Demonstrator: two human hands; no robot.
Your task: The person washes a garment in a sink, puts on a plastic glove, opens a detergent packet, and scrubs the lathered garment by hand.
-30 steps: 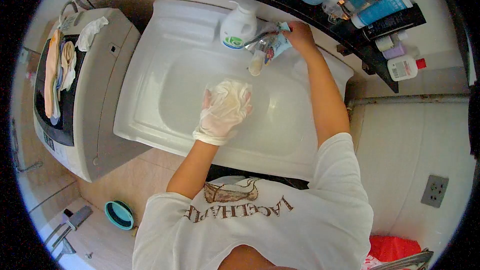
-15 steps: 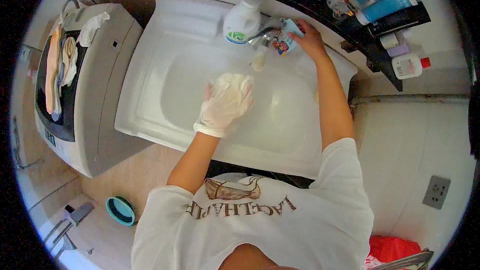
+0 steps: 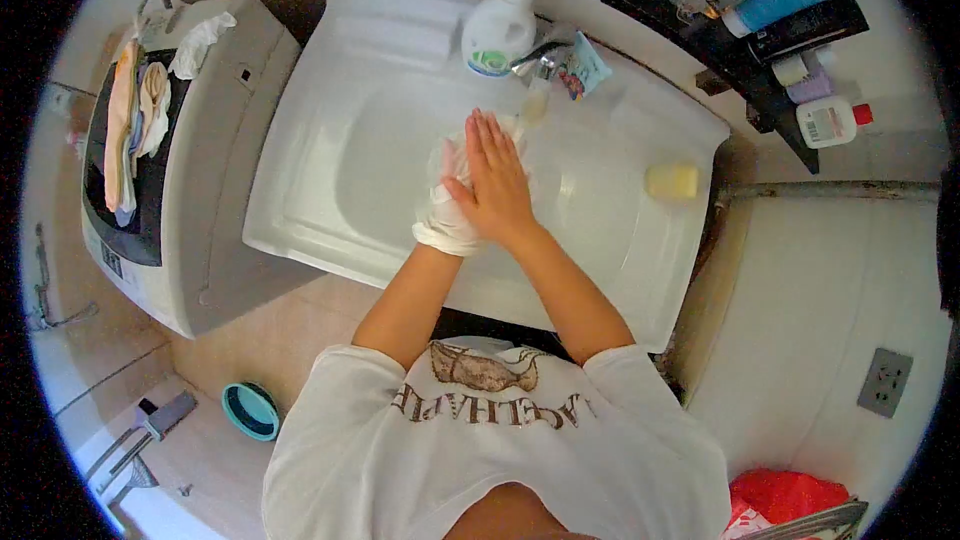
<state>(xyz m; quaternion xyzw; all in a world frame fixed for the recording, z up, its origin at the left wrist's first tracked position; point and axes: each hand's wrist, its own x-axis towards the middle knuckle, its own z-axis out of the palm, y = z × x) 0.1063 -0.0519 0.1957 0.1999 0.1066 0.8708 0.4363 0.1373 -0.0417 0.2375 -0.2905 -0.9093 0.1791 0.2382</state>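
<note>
Broadly, a wide, glossy white sink (image 3: 310, 205) spreads beneath and around the left hand (image 3: 450, 165) and right hand (image 3: 495, 180), its near edge passing under both forearms. To the left of the hands stands a grey-and-white washing machine (image 3: 230, 170) with a dark top, on which lie folded peach, blue and cream cloths (image 3: 122, 140). Ahead of the hands and off to their right runs a long black shelf (image 3: 725, 50), crowded with bottles and tubes. Behind them and to the left, a round teal tub (image 3: 251, 411) sits on the floor. Beyond the fingertips, near the sink's back edge, stands a white plastic pump bottle (image 3: 498, 28). Thin white cloth (image 3: 440, 210) covers the left hand, banded at the wrist; how those fingers are bent I cannot tell, since the bare right hand lies over much of it. The right hand rests on the cloth, flattened, fingers straight and together, thumb apart. Just past its fingertips, the metal tap (image 3: 545, 65) is the nearest obstacle, with a light-blue printed packet (image 3: 583, 70) on its right. Well right of the hands, a pale yellow block (image 3: 672, 181) lies on the sink's side.
</note>
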